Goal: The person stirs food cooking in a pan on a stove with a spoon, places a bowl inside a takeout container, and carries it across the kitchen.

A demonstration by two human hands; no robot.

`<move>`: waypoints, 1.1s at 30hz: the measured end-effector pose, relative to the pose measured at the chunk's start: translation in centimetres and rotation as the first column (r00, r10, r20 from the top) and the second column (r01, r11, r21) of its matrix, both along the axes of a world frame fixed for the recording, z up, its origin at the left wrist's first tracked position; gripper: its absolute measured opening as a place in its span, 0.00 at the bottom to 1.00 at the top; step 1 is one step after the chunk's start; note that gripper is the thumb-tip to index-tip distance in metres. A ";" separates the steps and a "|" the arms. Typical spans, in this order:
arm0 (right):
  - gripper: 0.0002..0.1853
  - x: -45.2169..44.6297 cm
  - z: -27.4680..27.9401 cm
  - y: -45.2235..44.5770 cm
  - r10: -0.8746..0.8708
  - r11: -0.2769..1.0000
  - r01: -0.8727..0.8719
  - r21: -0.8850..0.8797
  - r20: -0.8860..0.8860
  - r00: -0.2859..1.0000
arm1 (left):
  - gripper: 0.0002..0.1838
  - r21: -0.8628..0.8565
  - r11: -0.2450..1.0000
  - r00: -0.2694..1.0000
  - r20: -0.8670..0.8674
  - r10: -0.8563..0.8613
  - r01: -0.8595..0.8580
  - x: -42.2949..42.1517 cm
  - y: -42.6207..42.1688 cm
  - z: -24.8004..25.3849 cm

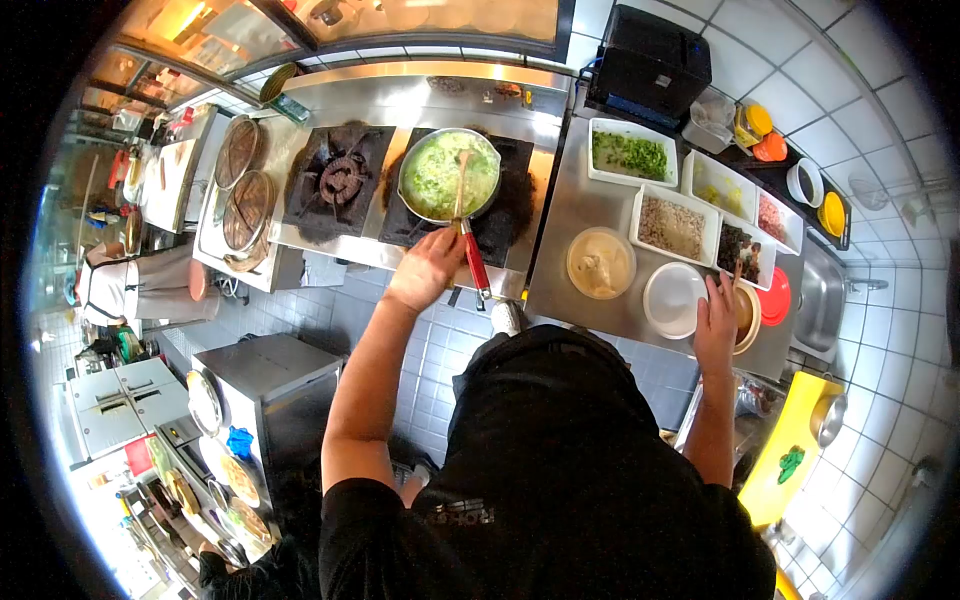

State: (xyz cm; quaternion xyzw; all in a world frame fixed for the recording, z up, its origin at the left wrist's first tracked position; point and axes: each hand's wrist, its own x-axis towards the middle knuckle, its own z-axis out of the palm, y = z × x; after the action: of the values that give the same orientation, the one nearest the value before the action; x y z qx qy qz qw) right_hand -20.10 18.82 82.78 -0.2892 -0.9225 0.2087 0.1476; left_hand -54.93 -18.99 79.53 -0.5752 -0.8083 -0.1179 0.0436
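A pan (420, 205) of green and pale creamy food sits on the right burner, its red handle (474, 262) pointing toward me. A wooden spoon (460, 190) stands in the food. My left hand (428, 268) is closed around the lower end of this spoon, right beside the red handle. On the steel counter, my right hand (714, 322) is over the left rim of a round tub (750, 322) with brownish contents. A thin wooden utensil handle (738, 270) rises at its fingertips, and the fingers appear closed on it; the grip is partly hidden.
White trays hold chopped greens (632, 155), minced meat (672, 224) and dark bits (740, 248). A tub of pale paste (600, 263), a white round container (674, 300) and a red lid (773, 297) are nearby. Left is another burner (340, 178); right, a sink (823, 290).
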 end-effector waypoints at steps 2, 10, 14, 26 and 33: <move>0.21 0.1 0.0 -0.1 -0.011 1.000 0.011 -0.006 0.011 1.000 | 0.22 -0.055 0.998 0.999 -0.051 0.015 -0.018 -0.9 -0.8 -0.1; 0.21 1.1 -0.8 -0.2 -0.008 1.000 0.008 0.004 -0.004 1.000 | 0.16 -0.026 0.981 0.973 0.130 0.192 -0.191 0.8 -2.0 3.6; 0.21 1.0 -0.7 -0.3 0.004 1.000 -0.004 -0.001 0.011 1.000 | 0.09 0.262 0.869 0.893 0.291 0.343 -0.419 2.2 -1.3 6.2; 0.21 0.2 -0.1 -1.0 0.020 1.000 -0.020 -0.015 0.016 1.000 | 0.08 0.414 0.772 0.845 0.452 0.286 -0.482 5.1 -1.5 5.0; 0.21 0.2 0.6 -1.5 0.011 1.000 -0.011 0.015 0.013 1.000 | 0.16 0.310 0.907 0.940 0.275 0.202 -0.286 3.5 -1.3 2.4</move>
State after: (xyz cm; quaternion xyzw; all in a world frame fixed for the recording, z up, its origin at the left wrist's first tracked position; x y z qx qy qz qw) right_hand -19.95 17.32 83.36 -0.2844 -0.9265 0.2009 0.1428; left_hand -51.47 -20.26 81.93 -0.4340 -0.8403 -0.3190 0.0616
